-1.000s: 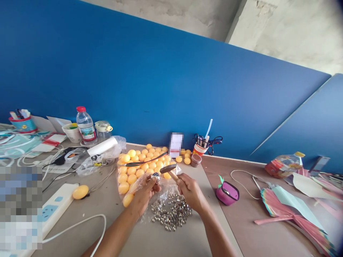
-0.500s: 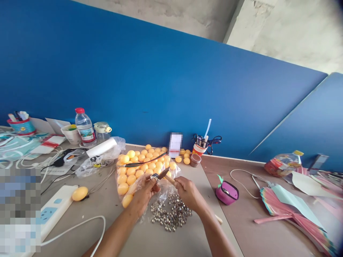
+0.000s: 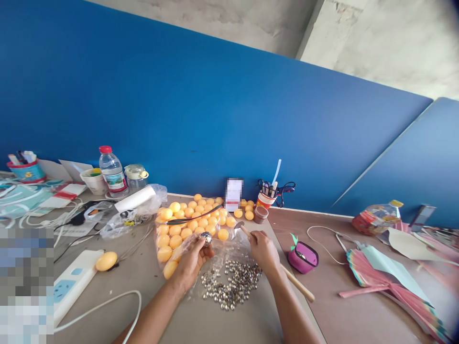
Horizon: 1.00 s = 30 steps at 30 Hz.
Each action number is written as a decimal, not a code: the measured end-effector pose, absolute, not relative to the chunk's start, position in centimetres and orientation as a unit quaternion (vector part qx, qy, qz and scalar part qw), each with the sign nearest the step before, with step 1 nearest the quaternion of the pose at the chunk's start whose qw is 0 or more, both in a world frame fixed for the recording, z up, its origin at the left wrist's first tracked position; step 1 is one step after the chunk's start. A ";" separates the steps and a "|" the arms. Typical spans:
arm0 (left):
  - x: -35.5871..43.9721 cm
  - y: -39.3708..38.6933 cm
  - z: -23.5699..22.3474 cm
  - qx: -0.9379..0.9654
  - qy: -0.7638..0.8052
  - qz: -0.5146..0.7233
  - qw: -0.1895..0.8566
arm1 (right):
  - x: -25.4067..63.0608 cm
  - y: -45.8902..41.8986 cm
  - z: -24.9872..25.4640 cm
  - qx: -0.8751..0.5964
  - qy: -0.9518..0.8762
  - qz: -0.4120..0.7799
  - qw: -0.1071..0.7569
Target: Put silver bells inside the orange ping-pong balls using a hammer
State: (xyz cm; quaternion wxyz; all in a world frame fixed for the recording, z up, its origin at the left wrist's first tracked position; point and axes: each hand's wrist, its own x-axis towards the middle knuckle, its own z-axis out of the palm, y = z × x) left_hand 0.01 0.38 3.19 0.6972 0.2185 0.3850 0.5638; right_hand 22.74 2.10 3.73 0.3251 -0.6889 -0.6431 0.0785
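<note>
My left hand (image 3: 195,260) pinches a small shiny silver ball (image 3: 206,238), which looks studded on its surface, in front of a clear plastic bag. To its right, my right hand (image 3: 264,248) is closed around the wooden handle of a slim hammer (image 3: 299,285); the small dark metal head is tilted up and stands apart from the ball. Below both hands lies a spread pile of small shiny metal studs (image 3: 229,289). Just beyond is the clear bag full of orange balls (image 3: 186,233), with a black strap across it.
A power strip (image 3: 81,274) with an orange ball against it lies left. Behind stand a water bottle (image 3: 112,177), a lidded jug (image 3: 136,177), a phone (image 3: 234,193) and a paper cup of tools (image 3: 266,199). A purple pouch (image 3: 303,258) and a folded fan (image 3: 390,282) lie right.
My right hand has drawn the hammer away from the silver ball, to the right, and its head now shows clear of my left hand. The left hand keeps its hold almost in place.
</note>
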 end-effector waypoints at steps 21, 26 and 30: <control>-0.1 0.0 2.0 0.348 0.433 0.528 0.643 | 21.0 1.0 5.5 -0.577 -0.729 0.209 0.303; 0.0 -0.3 2.6 0.374 0.449 0.518 0.624 | 18.6 -1.2 7.1 -0.485 -0.823 0.255 0.147; 0.2 -0.3 2.9 0.372 0.450 0.517 0.625 | 17.7 -1.8 6.9 -0.519 -0.829 0.189 0.087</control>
